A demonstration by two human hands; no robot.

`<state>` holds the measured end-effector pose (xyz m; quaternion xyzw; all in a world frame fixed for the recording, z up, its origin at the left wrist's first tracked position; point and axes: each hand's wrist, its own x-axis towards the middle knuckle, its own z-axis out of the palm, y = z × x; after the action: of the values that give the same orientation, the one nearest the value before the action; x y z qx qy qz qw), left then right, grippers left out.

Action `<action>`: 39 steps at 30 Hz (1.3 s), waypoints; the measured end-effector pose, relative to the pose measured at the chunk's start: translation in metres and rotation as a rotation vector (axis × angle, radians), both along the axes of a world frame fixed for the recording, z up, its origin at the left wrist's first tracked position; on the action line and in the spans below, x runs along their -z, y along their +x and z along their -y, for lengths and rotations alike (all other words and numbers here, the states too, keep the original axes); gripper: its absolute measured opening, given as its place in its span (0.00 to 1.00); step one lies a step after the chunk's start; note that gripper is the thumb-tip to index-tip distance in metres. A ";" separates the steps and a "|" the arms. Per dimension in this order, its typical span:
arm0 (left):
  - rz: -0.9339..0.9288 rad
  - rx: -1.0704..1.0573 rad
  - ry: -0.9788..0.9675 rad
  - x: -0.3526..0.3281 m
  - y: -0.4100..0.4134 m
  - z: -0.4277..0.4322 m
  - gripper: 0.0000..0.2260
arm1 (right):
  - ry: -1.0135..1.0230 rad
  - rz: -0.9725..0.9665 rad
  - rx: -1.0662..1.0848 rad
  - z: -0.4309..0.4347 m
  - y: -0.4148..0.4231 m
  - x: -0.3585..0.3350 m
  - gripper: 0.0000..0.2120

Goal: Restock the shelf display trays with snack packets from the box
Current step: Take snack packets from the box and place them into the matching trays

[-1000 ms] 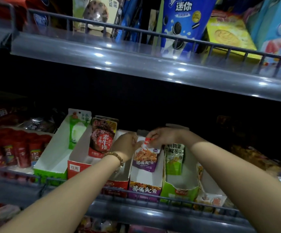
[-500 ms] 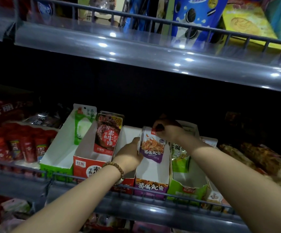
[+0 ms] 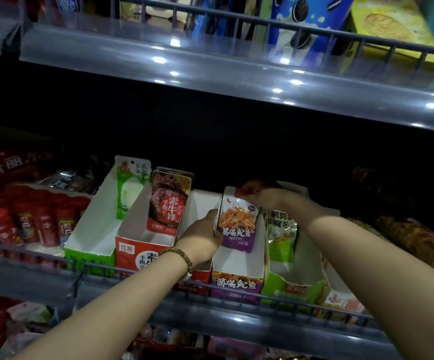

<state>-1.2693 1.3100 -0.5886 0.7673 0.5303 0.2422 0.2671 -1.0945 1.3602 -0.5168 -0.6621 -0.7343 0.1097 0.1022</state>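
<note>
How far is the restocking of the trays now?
Looks done: little; the red tray and green tray each show only a few packets at the back. In hand: the left hand and right hand hold purple packets upright in the purple tray. Left: most trays have empty white fronts.

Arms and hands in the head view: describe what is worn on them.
Both forearms are bare, with no sleeves reaching into view. The left hand has a bracelet of round brown wooden beads around its wrist. The right hand and its wrist show no band or watch. No gloves on either hand; rings cannot be made out in the dim light.
</note>
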 end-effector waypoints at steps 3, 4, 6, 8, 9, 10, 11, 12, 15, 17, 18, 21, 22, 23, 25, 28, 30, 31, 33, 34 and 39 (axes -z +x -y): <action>-0.003 0.008 -0.001 0.000 -0.001 -0.001 0.20 | 0.065 0.040 0.040 -0.001 -0.004 0.011 0.17; -0.003 0.009 0.000 0.001 -0.001 -0.001 0.21 | 0.117 0.053 0.054 -0.001 -0.005 0.016 0.18; -0.001 0.008 -0.005 0.000 -0.001 0.000 0.21 | 0.238 0.127 0.039 0.000 -0.005 0.026 0.22; -0.006 0.002 -0.009 -0.001 -0.001 0.000 0.22 | 0.313 0.151 0.009 0.002 -0.003 0.032 0.23; -0.012 0.002 -0.010 -0.001 -0.001 0.000 0.23 | 0.336 0.142 0.007 0.003 -0.003 0.032 0.23; -0.018 0.002 -0.015 0.000 -0.001 0.000 0.24 | 0.357 0.138 0.012 0.004 -0.002 0.032 0.24; -0.030 0.002 -0.018 -0.001 -0.002 0.002 0.25 | 0.374 0.143 0.020 0.007 -0.003 0.031 0.25; -0.044 -0.001 -0.017 -0.001 -0.003 0.004 0.26 | 0.383 0.146 0.024 0.009 -0.003 0.030 0.26; -0.078 -0.035 0.044 -0.008 -0.009 0.021 0.28 | 0.365 0.090 -0.004 0.022 -0.004 0.027 0.27; -0.083 -0.035 0.153 -0.014 -0.015 0.039 0.29 | 0.352 0.029 -0.021 0.041 -0.006 0.025 0.27; -0.090 -0.028 0.213 -0.016 -0.018 0.051 0.27 | 0.364 0.010 -0.021 0.053 -0.008 0.025 0.27; -0.115 0.018 0.344 -0.016 -0.030 0.090 0.24 | 0.374 -0.051 -0.033 0.105 -0.017 0.027 0.25; -0.105 0.035 0.365 -0.012 -0.034 0.100 0.26 | 0.378 -0.065 -0.040 0.122 -0.019 0.030 0.25; -0.096 0.053 0.379 -0.008 -0.039 0.115 0.28 | 0.365 -0.077 -0.033 0.144 -0.020 0.035 0.25; -0.105 0.079 0.400 0.006 -0.051 0.144 0.29 | 0.316 -0.101 -0.031 0.186 -0.024 0.052 0.25; -0.159 0.102 0.362 0.041 -0.069 0.187 0.30 | 0.262 -0.154 -0.069 0.239 -0.030 0.091 0.25; -0.212 0.132 0.335 0.071 -0.080 0.213 0.32 | 0.236 -0.206 -0.082 0.271 -0.036 0.120 0.24; -0.244 0.151 0.327 0.087 -0.085 0.225 0.35 | 0.225 -0.225 -0.096 0.287 -0.039 0.135 0.24; -0.302 0.196 0.284 0.121 -0.095 0.242 0.40 | 0.200 -0.265 -0.122 0.315 -0.046 0.163 0.23; -0.319 0.211 0.262 0.137 -0.101 0.248 0.41 | 0.177 -0.280 -0.135 0.326 -0.049 0.177 0.23; -0.335 0.201 0.076 0.186 -0.117 0.267 0.38 | -0.009 -0.311 -0.123 0.358 -0.058 0.239 0.20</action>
<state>-1.3868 1.0430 -0.7748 0.8555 0.4785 0.1030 0.1688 -1.1522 1.0024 -0.7554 -0.5915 -0.7481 0.2201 0.2050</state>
